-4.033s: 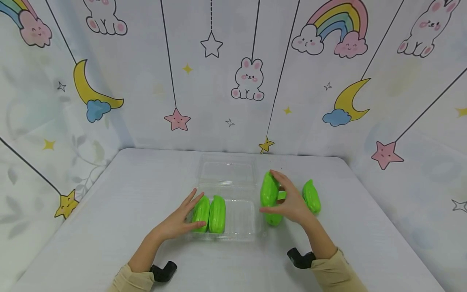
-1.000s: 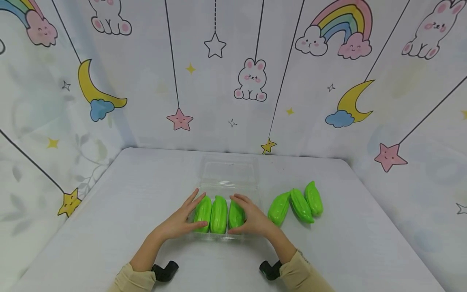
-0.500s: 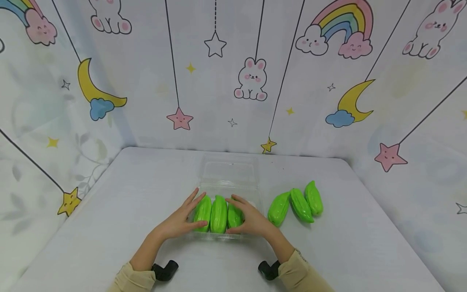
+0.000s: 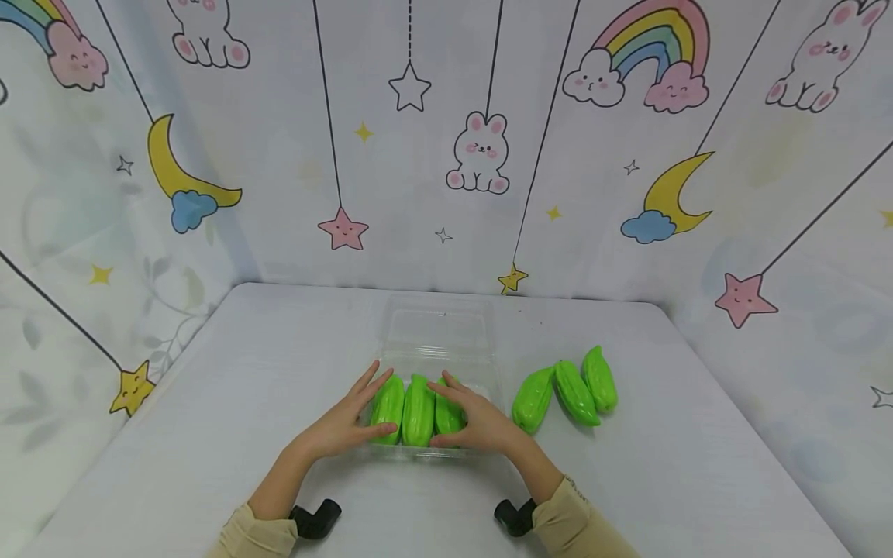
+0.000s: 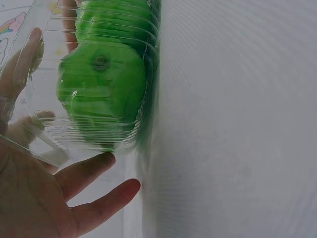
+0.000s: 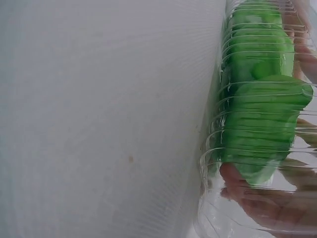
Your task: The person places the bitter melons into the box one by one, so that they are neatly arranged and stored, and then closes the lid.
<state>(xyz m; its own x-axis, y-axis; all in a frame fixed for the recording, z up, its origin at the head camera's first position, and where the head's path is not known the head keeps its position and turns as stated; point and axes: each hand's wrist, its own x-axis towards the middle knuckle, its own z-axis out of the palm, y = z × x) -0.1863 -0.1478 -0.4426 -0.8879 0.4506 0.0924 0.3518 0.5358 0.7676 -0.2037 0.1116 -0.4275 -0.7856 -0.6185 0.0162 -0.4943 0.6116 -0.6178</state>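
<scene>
A clear plastic clamshell box (image 4: pixel 425 452) lies with its lid (image 4: pixel 436 325) folded back. Three glossy green ridged vegetables are inside: a left one (image 4: pixel 387 409), a middle one (image 4: pixel 418 411) and a right one (image 4: pixel 449 413). My left hand (image 4: pixel 335 425) spreads its fingers at the box's left side; in the left wrist view, its fingers (image 5: pixel 89 173) lie along the clear wall. My right hand (image 4: pixel 488 422) reaches into the box and holds the right vegetable lengthwise, fingers at the far end, thumb at the near end. The right wrist view shows this vegetable (image 6: pixel 260 129) through the wall.
Three more green vegetables lie on the white table (image 4: pixel 279 333) right of the box: a near one (image 4: pixel 533 399), a middle one (image 4: pixel 577 395) and a far one (image 4: pixel 600 380). A printed cloth (image 4: pixel 418 170) hangs behind and beside the table.
The right hand carried a green vegetable from the right of the box into it, then slid slightly left with it against the middle one. The left hand has stayed at the box's left side.
</scene>
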